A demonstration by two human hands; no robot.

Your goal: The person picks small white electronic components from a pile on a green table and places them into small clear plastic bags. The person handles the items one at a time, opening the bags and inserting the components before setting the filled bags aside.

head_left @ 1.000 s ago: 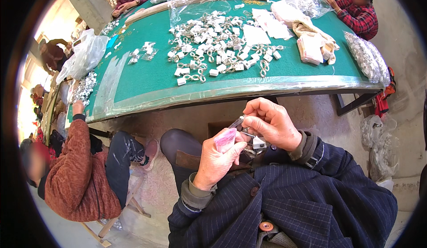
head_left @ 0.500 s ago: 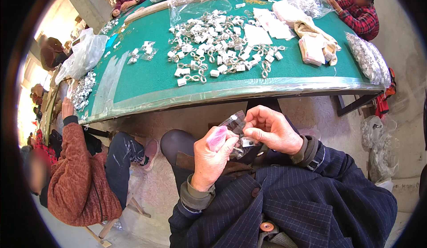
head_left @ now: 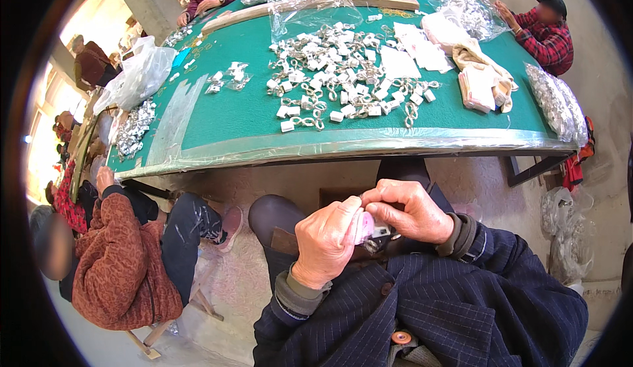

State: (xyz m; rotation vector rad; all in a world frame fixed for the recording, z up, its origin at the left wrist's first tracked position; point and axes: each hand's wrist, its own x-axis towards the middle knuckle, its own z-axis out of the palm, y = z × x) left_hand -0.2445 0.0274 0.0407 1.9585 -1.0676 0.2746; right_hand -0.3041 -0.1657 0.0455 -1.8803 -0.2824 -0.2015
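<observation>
Above my lap, just in front of the table, my two hands meet over a small clear plastic bag [head_left: 380, 232]. A small piece with a white and dark label shows through it. My left hand [head_left: 324, 243] is closed, gripping the bag's side. Something pink [head_left: 362, 227] lies against its fingers; whether it is a finger wrap or a loose piece I cannot tell. The fingers of my right hand [head_left: 414, 213] are bent and pinched at the bag's upper edge, touching the left fingertips. The bag's top is mostly hidden by the fingers.
On the green table [head_left: 231, 116] lies a heap of metal loops with white tags [head_left: 343, 70]. Beside it are white paper sheets [head_left: 399, 64], a cloth glove [head_left: 491, 70] and filled bags [head_left: 557, 103]. A co-worker in a brown jacket [head_left: 125, 261] sits at left; others work across the table.
My hands have come together over the bag, the left turning inward and the right closing beside it. The bag's upper part is now covered. The view has shifted slightly.
</observation>
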